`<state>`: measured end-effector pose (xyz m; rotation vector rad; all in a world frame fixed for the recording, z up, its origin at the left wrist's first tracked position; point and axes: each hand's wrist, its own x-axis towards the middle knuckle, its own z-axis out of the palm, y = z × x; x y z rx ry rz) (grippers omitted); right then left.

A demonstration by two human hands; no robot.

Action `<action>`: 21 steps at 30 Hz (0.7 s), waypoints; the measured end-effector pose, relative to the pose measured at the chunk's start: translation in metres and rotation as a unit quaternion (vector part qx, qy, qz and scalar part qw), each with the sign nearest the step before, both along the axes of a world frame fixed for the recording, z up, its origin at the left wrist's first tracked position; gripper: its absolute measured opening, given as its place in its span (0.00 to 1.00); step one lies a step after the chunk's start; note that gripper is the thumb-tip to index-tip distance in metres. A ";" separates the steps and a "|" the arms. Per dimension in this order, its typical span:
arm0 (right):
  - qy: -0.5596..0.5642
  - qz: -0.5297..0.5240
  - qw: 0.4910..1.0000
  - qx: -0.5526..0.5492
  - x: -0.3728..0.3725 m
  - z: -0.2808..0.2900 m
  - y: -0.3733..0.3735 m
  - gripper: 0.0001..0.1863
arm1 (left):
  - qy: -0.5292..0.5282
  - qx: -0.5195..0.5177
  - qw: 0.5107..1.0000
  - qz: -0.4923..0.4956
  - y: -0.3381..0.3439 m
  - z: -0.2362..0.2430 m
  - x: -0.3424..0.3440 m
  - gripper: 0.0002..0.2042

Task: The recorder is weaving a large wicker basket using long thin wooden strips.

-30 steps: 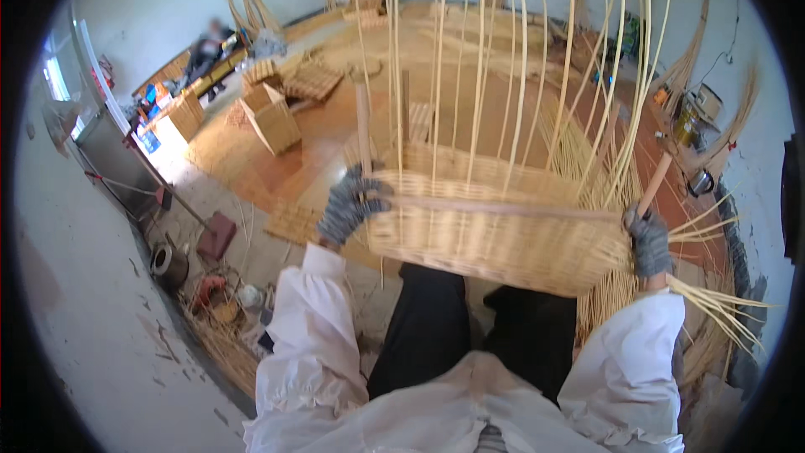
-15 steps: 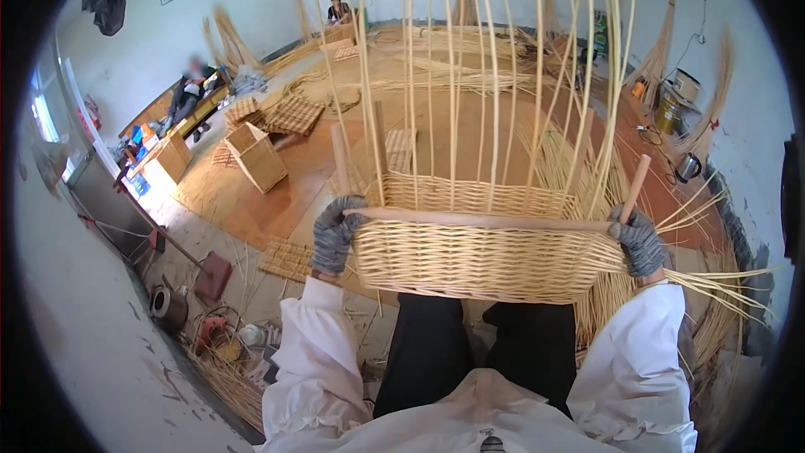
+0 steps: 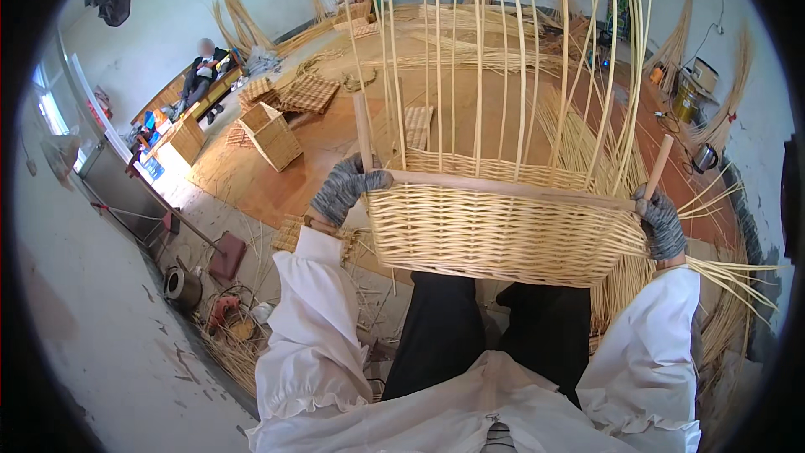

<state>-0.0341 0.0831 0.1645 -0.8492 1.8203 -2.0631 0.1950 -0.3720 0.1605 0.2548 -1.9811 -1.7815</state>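
Observation:
A pale woven wicker basket [image 3: 490, 235] hangs over my thighs, with long upright canes [image 3: 521, 75] standing from it. A wooden bar [image 3: 503, 187] runs along its near rim, between short posts [image 3: 360, 122] at the ends. My left hand [image 3: 348, 189] in a grey knit glove is closed on the left end of this wooden frame. My right hand [image 3: 662, 222], gloved alike, grips the right end beside another post [image 3: 656, 166]; its fingertips are partly hidden.
Loose canes [image 3: 553, 126] lie to the right, near a kettle [image 3: 704, 159]. Woven boxes [image 3: 270, 136] and panels [image 3: 306, 96] lie on floor boards ahead. A red tool [image 3: 222, 312] and pot [image 3: 180, 285] sit left by the wall. Two people [image 3: 203, 71] are farther back.
Over the last half second both my hands and the basket have moved up and a little to the right, with the left end now higher than the right. My grip stays on both ends.

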 end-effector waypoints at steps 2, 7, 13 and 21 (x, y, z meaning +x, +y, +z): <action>-0.006 -0.017 1.000 0.001 0.000 -0.002 0.002 0.11 | -0.036 -0.016 0.999 0.012 0.003 0.002 -0.002 0.15; -0.037 -0.052 0.998 0.026 0.007 0.005 0.013 0.12 | -0.051 -0.064 0.985 0.154 0.014 -0.004 -0.013 0.11; 0.127 -0.165 0.965 0.158 0.021 0.004 -0.016 0.20 | 0.072 -0.050 0.988 0.124 0.020 -0.016 0.001 0.10; 0.106 -0.097 0.976 0.162 0.009 0.009 0.013 0.20 | 0.039 -0.044 0.992 0.109 0.013 -0.028 -0.020 0.13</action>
